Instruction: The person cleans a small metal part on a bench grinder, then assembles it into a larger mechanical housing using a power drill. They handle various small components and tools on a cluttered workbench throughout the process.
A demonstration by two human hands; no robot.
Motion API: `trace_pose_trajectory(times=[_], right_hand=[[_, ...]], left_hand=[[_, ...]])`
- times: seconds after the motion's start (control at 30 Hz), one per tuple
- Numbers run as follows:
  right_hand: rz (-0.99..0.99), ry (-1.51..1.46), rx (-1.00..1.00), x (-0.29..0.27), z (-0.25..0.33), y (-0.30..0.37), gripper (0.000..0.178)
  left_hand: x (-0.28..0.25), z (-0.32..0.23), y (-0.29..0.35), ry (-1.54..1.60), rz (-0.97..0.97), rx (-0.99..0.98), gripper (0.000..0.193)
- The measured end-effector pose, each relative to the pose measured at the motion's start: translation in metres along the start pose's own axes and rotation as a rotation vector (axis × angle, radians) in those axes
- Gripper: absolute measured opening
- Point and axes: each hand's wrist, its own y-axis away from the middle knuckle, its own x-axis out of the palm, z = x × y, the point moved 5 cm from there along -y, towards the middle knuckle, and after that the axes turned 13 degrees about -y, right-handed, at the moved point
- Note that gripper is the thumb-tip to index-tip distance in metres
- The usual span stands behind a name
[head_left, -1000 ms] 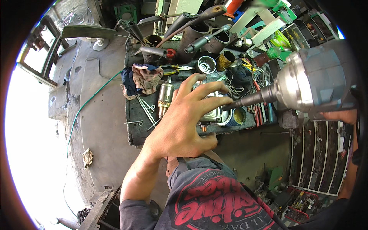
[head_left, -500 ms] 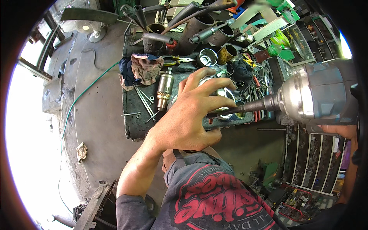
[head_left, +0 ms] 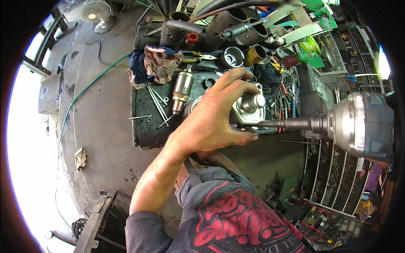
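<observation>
My left hand (head_left: 215, 111) is wrapped over a silver metal motor housing (head_left: 253, 105) on the bench, thumb on the near side and fingers over the far side. A rounded, shiny boss sticks out of the housing's right end. From the right comes an impact wrench (head_left: 354, 122) with a long socket extension (head_left: 291, 123), whose tip meets the housing's lower edge beside my thumb. Only a sliver of my right hand (head_left: 382, 163) shows beneath the wrench body; its fingers are hidden. A motor armature (head_left: 183, 86) with a copper-coloured band lies left of my left hand.
Left on the dark workbench (head_left: 147, 133) are long bolts (head_left: 156, 103) and crumpled rags (head_left: 160, 65). Behind are pliers (head_left: 196, 56), a metal cup (head_left: 233, 57) and upright pipes holding tools (head_left: 221, 29). Small tools (head_left: 284, 92) crowd the right. A green hose (head_left: 80, 95) crosses the floor.
The view has shifted a little. My left fingers have drawn back to the left, baring more of the housing's end. The impact wrench sits lower and farther right, its extension tip now at the housing's edge.
</observation>
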Motion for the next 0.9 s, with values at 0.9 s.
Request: trace_pose_trajectory(times=[0.9], right_hand=[[-0.007,0.070,-0.159,-0.002,0.022,-0.026,0.050]], left_hand=[[-0.030,-0.053,-0.006,-0.131,-0.182,0.071,0.042]])
